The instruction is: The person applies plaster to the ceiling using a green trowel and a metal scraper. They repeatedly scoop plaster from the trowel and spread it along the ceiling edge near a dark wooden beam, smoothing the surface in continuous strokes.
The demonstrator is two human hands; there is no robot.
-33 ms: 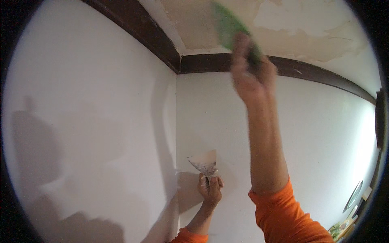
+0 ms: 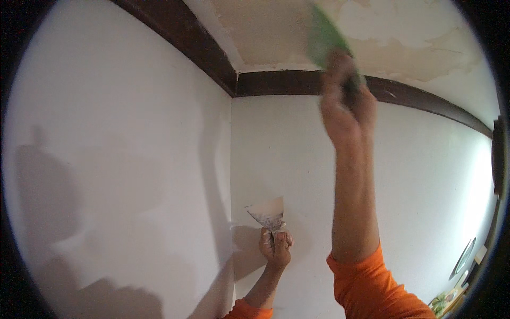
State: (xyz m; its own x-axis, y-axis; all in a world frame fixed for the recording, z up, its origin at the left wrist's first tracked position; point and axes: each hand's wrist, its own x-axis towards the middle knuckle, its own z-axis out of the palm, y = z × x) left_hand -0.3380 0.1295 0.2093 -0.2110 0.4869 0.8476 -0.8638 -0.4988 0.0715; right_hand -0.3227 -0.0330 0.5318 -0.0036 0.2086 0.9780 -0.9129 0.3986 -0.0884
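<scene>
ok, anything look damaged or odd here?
Yes: the ceiling is blotchy, tan with ragged pale patches, so its surface looks uneven. The dark trim has a small pale mark just right of the right hand, like a scuff. The scraper in the left hand looks dirty.

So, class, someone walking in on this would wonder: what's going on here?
A person in orange sleeves has both hands full. The right hand grips a flat green spreader, blurred, up by the patchy beige-and-white ceiling; whether it touches is unclear. Lower down, the left hand holds a flared, smeared putty knife, blade up, near the corner of the white walls.
</scene>
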